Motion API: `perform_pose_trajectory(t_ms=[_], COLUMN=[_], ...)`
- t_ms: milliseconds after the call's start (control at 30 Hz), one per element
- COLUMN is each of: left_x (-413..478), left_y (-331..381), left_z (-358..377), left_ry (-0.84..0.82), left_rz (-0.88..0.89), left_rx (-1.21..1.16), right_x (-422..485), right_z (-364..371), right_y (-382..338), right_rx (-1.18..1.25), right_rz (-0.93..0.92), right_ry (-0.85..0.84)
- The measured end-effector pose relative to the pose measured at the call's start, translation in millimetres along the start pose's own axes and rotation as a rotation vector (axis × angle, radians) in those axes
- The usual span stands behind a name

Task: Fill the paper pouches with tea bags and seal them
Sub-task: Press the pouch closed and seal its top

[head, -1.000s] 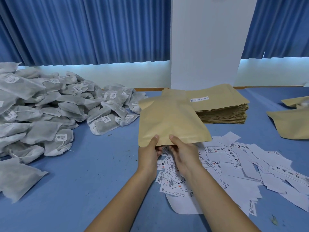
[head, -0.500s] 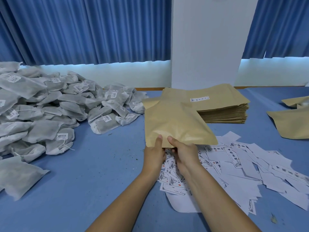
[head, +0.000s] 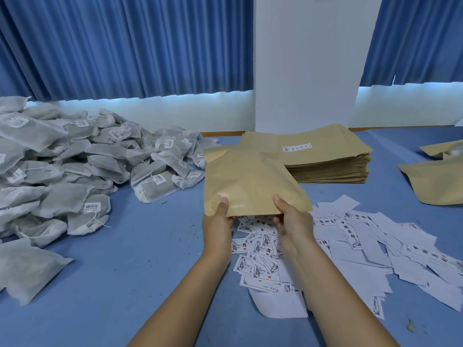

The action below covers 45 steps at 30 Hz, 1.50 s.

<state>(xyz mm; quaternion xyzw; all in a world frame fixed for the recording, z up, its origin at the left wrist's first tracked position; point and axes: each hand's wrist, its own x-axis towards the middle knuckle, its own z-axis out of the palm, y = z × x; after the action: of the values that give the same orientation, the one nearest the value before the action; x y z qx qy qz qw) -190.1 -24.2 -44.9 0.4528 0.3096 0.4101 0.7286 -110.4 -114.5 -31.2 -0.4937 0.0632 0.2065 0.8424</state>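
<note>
Currently, the left hand (head: 217, 222) and right hand (head: 293, 219) pinch the paper pouch (head: 250, 181) by its near edge, held above the surface (head: 150, 259); tea bags (head: 75, 166) are heaped at 10 o'clock.

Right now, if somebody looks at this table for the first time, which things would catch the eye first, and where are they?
First the brown paper pouch, held up by its near edge in the middle. Next the big heap of grey-white tea bags on the left. Then the neat stack of flat pouches behind the held one, and white printed labels scattered on the blue table at the right.
</note>
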Motion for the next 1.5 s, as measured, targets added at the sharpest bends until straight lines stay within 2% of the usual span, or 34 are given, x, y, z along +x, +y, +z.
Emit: perform_pose_trajectory(t_ms=[100,200,400,567,633,767,833,967,1133,1267,1367,1500], left_x=[0,0,3,7,5,-3,-13,-45,-84,-121,-151,-195], left_y=[1,4,4,-4,-4,5,12,30,35,15,-12,-47], left_z=[0,-1,-3,-2,2,7,12,42,107,164,200,236], left_ry=[0.035,0.070,0.055,-0.189,-0.203,-0.162,-0.182,-0.202,-0.155,-0.185,-0.323,-0.619], left_rz=[0.008,-0.009,0.022,0.034,0.010,0.118,0.168,0.251,0.206,0.050,-0.068,-0.285], left_rx=[-0.012,-0.039,-0.099,0.144,0.230,0.289,0.310,0.196,-0.040,-0.025,0.070,0.134], right_x=[0,-2,-2,-2,-6,-16,-24,-42,-48,-52,-58,-64], right_z=[-2,0,-1,3,2,-3,-6,-18,-69,-131,-183,-250], right_y=[-1,-2,-2,0,3,-3,-18,-59,-112,-146,-167,-193], right_rx=[-0.117,-0.099,-0.122,-0.212,-0.298,-0.339,-0.305,-0.246,-0.229,-0.154,-0.036,0.127], right_rz=[0.004,0.035,-0.069,-0.144,-0.149,-0.063,-0.085,-0.169,-0.283,-0.372,-0.403,-0.420], right_ry=[0.018,0.004,0.050,0.019,0.019,-0.040,-0.071,-0.104,0.047,0.224,0.345,0.519])
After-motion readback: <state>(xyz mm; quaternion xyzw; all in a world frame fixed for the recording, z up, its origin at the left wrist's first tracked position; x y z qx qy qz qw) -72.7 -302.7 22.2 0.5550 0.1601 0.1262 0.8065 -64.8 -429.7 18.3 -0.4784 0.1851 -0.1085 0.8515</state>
